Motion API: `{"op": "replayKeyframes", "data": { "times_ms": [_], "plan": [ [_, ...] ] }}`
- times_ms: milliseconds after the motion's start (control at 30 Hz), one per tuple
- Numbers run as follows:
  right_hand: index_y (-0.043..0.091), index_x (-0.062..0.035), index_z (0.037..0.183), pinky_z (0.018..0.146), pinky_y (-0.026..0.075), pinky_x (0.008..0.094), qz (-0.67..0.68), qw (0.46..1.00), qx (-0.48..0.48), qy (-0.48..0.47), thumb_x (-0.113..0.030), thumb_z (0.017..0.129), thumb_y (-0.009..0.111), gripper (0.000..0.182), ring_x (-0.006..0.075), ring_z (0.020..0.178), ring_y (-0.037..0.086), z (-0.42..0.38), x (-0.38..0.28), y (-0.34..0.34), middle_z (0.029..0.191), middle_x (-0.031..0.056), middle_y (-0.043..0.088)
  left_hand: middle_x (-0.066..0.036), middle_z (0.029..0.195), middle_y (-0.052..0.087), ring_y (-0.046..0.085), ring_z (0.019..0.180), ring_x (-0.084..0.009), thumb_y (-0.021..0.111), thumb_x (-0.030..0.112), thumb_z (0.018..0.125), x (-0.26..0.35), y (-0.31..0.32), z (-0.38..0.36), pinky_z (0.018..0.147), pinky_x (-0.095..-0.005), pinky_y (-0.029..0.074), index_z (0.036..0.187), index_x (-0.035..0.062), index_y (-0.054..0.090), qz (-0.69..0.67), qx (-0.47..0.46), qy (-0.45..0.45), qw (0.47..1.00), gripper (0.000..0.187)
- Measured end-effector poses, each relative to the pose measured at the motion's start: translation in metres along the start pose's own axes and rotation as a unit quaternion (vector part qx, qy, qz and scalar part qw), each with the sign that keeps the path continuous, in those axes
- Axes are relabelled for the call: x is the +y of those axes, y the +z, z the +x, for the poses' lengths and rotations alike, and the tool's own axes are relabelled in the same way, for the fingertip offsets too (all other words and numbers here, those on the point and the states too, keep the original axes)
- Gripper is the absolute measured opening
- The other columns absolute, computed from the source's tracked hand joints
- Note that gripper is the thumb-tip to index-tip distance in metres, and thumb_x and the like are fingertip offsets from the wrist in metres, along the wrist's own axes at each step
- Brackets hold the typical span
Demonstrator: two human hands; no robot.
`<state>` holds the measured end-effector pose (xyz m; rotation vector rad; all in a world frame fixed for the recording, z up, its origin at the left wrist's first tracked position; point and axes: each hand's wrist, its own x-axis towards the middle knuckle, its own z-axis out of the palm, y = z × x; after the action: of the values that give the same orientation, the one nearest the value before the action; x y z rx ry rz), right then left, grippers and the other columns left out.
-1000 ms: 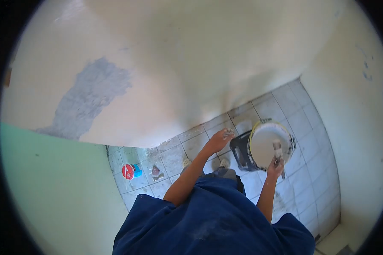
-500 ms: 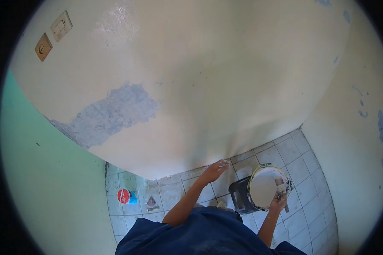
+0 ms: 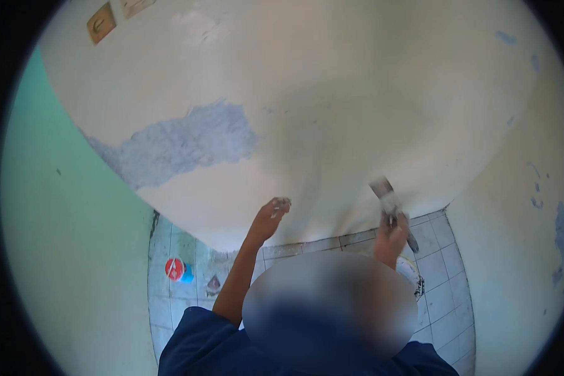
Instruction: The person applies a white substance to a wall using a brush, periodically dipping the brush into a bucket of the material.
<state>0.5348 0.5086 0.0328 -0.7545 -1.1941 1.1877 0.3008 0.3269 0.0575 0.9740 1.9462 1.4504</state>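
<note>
My right hand (image 3: 392, 238) grips a flat paintbrush (image 3: 381, 187), its brownish head pointing up and left toward the wall and its middle smeared white. The handle's dark end sticks out below the hand. My left hand (image 3: 271, 216) is raised in front of the wall, fingers curled together and smeared with white; what they hold, if anything, is too small to make out. Ahead is the cream wall (image 3: 332, 138), with a bare grey patch (image 3: 194, 141) to the left. Below my right hand, a bucket (image 3: 413, 276) shows only its right rim; a blurred oval hides the rest.
A small red and blue tub (image 3: 178, 269) stands on the tiled floor (image 3: 442, 288) at the left, near a small dark triangular piece (image 3: 214, 285). A green wall (image 3: 75, 238) closes the left side. Another wall (image 3: 520, 225) with grey chips stands at the right. Sockets (image 3: 101, 23) sit at upper left.
My right hand has lifted the paintbrush from over the bucket up to the wall. My left hand has moved up and left. The view has shifted, and a blurred oval now covers the lower middle.
</note>
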Motion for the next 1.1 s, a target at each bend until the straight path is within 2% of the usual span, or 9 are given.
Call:
{"op": "replayKeyframes", "data": {
  "times_ms": [33, 100, 133, 233, 633, 800, 867, 967, 1100],
  "plan": [
    [0.049, 0.0037, 0.099, 0.091, 0.047, 0.0343, -0.024, 0.999, -0.017, -0.020, -0.008, 0.087, 0.050, 0.017, 0.0232, 0.102, 0.051, -0.005, -0.004, 0.030, 0.103, 0.0138, 0.052, -0.008, 0.104, 0.061, 0.058, 0.095, -0.0183, 0.052, 0.025, 0.090, -0.002, -0.007, -0.006, 0.084, -0.0314, 0.044, 0.110, 0.0020, 0.055, -0.017, 0.016, -0.018, 1.000, 0.030],
    [0.047, 0.0024, 0.103, 0.088, 0.049, 0.0350, 0.249, 0.958, 0.025, 0.136, -0.004, 0.084, 0.053, 0.020, 0.0237, 0.100, 0.053, -0.015, -0.009, 0.082, 0.105, 0.0129, 0.051, -0.007, 0.104, 0.061, 0.058, 0.095, -0.0178, 0.051, 0.025, 0.090, -0.005, -0.020, -0.016, 0.082, -0.0317, 0.045, 0.111, 0.0023, 0.055, -0.046, 0.040, -0.049, 0.997, 0.031],
    [0.045, 0.0017, 0.107, 0.087, 0.050, 0.0353, 0.461, 0.846, 0.062, 0.260, 0.000, 0.082, 0.057, 0.028, 0.0243, 0.100, 0.054, -0.014, -0.007, 0.103, 0.108, 0.0123, 0.050, -0.007, 0.104, 0.061, 0.058, 0.095, -0.0176, 0.051, 0.026, 0.090, -0.009, -0.027, -0.019, 0.082, -0.0318, 0.045, 0.111, 0.0027, 0.055, -0.052, 0.052, -0.057, 0.996, 0.031],
    [0.043, -0.0032, 0.106, 0.083, 0.051, 0.0365, 0.435, 0.830, 0.098, 0.334, -0.001, 0.082, 0.055, 0.027, 0.0234, 0.102, 0.052, -0.027, -0.029, 0.157, 0.108, 0.0111, 0.049, -0.006, 0.106, 0.061, 0.058, 0.097, -0.0172, 0.050, 0.026, 0.091, -0.019, -0.049, -0.032, 0.080, -0.0323, 0.046, 0.112, 0.0038, 0.055, -0.066, 0.074, -0.074, 0.992, 0.032],
    [0.045, -0.0046, 0.105, 0.084, 0.051, 0.0360, 0.480, 0.857, 0.057, 0.177, -0.002, 0.081, 0.054, 0.026, 0.0194, 0.098, 0.052, 0.047, -0.173, 0.292, 0.104, 0.0080, 0.048, -0.005, 0.109, 0.059, 0.057, 0.102, -0.0198, 0.048, 0.032, 0.092, -0.056, -0.119, -0.004, 0.085, -0.0377, 0.044, 0.110, 0.0093, 0.055, -0.087, -0.002, -0.051, 0.995, 0.030],
    [0.042, 0.0022, 0.109, 0.088, 0.049, 0.0406, 0.510, 0.855, 0.036, 0.088, -0.002, 0.086, 0.046, 0.023, 0.0247, 0.104, 0.048, 0.076, -0.263, 0.336, 0.111, 0.0121, 0.043, -0.006, 0.099, 0.062, 0.058, 0.093, -0.0154, 0.053, 0.023, 0.089, -0.045, -0.123, 0.038, 0.081, -0.0304, 0.044, 0.108, 0.0050, 0.057, -0.050, -0.057, -0.014, 0.997, 0.027],
    [0.044, -0.0037, 0.109, 0.072, 0.053, 0.0309, 0.527, 0.846, 0.038, 0.069, -0.004, 0.079, 0.054, 0.031, 0.0199, 0.093, 0.054, 0.083, -0.282, 0.356, 0.104, 0.0071, 0.050, -0.008, 0.101, 0.062, 0.058, 0.095, -0.0175, 0.053, 0.023, 0.089, -0.036, -0.124, 0.051, 0.085, -0.0305, 0.043, 0.109, 0.0032, 0.057, -0.028, -0.078, 0.022, 0.996, 0.028],
    [0.044, -0.0005, 0.106, 0.083, 0.052, 0.0385, 0.501, 0.852, 0.114, 0.101, -0.004, 0.086, 0.047, 0.021, 0.0231, 0.096, 0.052, 0.076, -0.293, 0.383, 0.104, 0.0114, 0.047, -0.007, 0.105, 0.061, 0.058, 0.097, -0.0180, 0.053, 0.024, 0.089, -0.017, -0.124, 0.065, 0.086, -0.0319, 0.043, 0.109, 0.0039, 0.056, -0.006, -0.110, 0.053, 0.992, 0.029],
    [0.047, -0.0050, 0.100, 0.078, 0.053, 0.0387, 0.415, 0.885, 0.148, 0.150, -0.005, 0.082, 0.051, 0.018, 0.0202, 0.089, 0.053, 0.063, -0.191, 0.374, 0.096, 0.0090, 0.051, -0.002, 0.107, 0.059, 0.056, 0.098, -0.0147, 0.052, 0.026, 0.090, -0.018, -0.122, 0.070, 0.082, -0.0334, 0.045, 0.110, 0.0083, 0.055, -0.006, -0.159, 0.055, 0.986, 0.028]
  ]
}}
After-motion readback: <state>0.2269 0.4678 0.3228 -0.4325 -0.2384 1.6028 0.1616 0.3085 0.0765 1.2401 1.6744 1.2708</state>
